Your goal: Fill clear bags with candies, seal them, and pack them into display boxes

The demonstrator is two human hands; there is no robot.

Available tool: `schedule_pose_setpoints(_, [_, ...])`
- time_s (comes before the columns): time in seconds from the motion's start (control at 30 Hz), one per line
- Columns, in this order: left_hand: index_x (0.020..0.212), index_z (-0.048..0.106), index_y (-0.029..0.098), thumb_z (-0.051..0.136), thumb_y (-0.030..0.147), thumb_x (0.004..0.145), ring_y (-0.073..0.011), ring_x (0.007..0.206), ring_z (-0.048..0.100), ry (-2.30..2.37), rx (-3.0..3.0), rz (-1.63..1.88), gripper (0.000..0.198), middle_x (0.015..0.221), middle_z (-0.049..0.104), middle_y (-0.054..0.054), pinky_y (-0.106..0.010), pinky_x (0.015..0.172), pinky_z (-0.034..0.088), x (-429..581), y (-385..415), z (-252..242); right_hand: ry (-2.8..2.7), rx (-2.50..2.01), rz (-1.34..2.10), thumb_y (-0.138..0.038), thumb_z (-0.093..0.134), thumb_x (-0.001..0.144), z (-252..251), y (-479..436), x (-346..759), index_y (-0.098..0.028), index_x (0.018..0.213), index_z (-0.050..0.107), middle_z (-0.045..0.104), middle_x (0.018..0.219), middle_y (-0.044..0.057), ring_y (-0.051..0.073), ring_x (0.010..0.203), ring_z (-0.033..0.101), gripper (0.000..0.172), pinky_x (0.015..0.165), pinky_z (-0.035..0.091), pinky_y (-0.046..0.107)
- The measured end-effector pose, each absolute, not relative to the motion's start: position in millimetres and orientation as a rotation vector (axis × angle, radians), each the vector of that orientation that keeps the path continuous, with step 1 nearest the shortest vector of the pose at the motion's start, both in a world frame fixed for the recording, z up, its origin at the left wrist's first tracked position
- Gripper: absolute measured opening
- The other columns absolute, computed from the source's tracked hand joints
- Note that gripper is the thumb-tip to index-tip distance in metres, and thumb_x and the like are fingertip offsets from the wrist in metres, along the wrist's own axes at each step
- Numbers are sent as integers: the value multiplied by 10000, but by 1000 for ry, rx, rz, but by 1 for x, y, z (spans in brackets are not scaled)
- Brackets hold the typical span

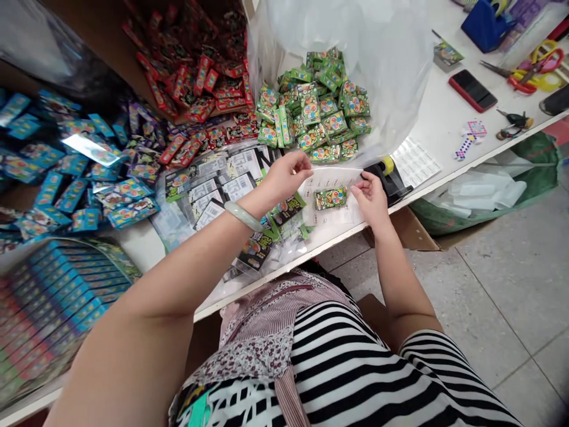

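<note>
My left hand (284,177) and my right hand (371,196) each pinch one end of the top edge of a clear plastic bag (326,178) held over the table's front edge. Inside the bag lies one small green box (329,198). A pale bangle (243,216) circles my left wrist. Behind my hands, a heap of the same green boxes (317,110) fills a large clear sack (377,41).
Red boxes (191,65), blue boxes (53,178) and packed clear bags (213,190) crowd the white table (435,124). A tape dispenser (389,175), sticker sheet (415,161), red phone (472,90) and scissors (533,71) lie at right. Blue cartons (48,296) are stacked at left.
</note>
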State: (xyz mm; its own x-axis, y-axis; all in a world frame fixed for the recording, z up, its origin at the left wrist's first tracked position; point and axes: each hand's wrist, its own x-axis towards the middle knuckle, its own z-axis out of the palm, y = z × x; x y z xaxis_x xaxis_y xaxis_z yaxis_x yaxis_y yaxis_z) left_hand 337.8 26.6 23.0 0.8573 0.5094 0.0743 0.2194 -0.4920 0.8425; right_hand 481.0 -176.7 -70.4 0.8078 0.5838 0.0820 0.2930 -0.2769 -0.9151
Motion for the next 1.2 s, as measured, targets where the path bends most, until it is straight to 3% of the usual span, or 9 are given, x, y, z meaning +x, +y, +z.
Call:
schedule_pose_setpoints(0.17, [801, 554, 179, 625, 132, 832, -129, 687, 564, 451, 1850, 367, 90, 714, 559, 22, -287, 719, 498, 328, 36, 44, -619, -1824, 262, -464, 656, 819, -55, -156, 480, -200, 1152, 570, 664, 1076, 95, 201, 965, 650, 434, 832, 560, 335])
schedule_pose_setpoints(0.3, [895, 540, 193, 637, 200, 881, -137, 733, 613, 513, 1750, 489, 98, 755, 572, 17, -292, 721, 536, 314, 42, 62, -670, -1699, 258, -519, 596, 872, -32, -144, 471, -214, 979, 598, 674, 961, 57, 203, 953, 676, 323, 871, 563, 331])
schedule_pose_setpoints(0.43, [1076, 511, 239, 688, 311, 895, -159, 782, 662, 581, 1722, 676, 263, 793, 599, 19, -302, 749, 536, 303, 36, 69, -708, -1619, 196, -507, 604, 885, -2, -134, 458, -234, 903, 571, 664, 891, 41, 207, 906, 685, 276, 863, 565, 345])
schedule_pose_setpoints(0.6, [1164, 474, 271, 681, 363, 910, -159, 782, 666, 640, 1716, 901, 340, 820, 593, 20, -299, 754, 526, 300, 29, 73, -738, -1452, 181, -486, 612, 885, 33, -126, 441, -289, 1220, 479, 674, 981, 56, 223, 934, 687, 412, 854, 573, 390])
schedule_pose_setpoints(0.7, [1002, 542, 241, 662, 325, 901, -144, 760, 633, 627, 1742, 959, 178, 805, 579, 15, -279, 723, 510, 293, 27, 79, -784, -1456, 175, -455, 596, 899, 47, -128, 432, -339, 1389, 358, 678, 1052, 63, 212, 912, 692, 557, 811, 580, 374])
schedule_pose_setpoints(0.8, [856, 607, 206, 659, 311, 850, -150, 783, 616, 598, 1695, 887, 118, 852, 641, -12, -277, 708, 505, 279, 23, 82, -857, -1426, 255, -403, 632, 868, 52, -131, 424, -320, 1279, 492, 678, 1132, 68, 204, 942, 695, 442, 818, 582, 352])
schedule_pose_setpoints(0.9, [934, 677, 203, 755, 316, 731, -155, 799, 632, 571, 1525, 758, 245, 937, 698, -24, -278, 706, 517, 261, 19, 80, -865, -1392, 359, -383, 670, 828, 48, -133, 417, -282, 1099, 605, 701, 1096, 60, 212, 977, 690, 296, 851, 585, 362])
schedule_pose_setpoints(1.0, [947, 705, 197, 831, 325, 647, -151, 760, 642, 573, 1370, 692, 350, 905, 712, -24, -289, 708, 529, 243, 18, 76, -808, -1365, 415, -395, 699, 799, 40, -133, 410, -279, 1071, 639, 723, 1032, 51, 213, 926, 689, 302, 822, 596, 370])
schedule_pose_setpoints(1.2, [1101, 716, 194, 794, 411, 743, -206, 902, 677, 598, 1580, 698, 426, 1051, 739, -73, -336, 794, 546, 217, 13, 72, -859, -1417, 439, -341, 730, 789, 37, -134, 400, -258, 1083, 716, 753, 1065, 53, 217, 912, 707, 305, 823, 607, 393])
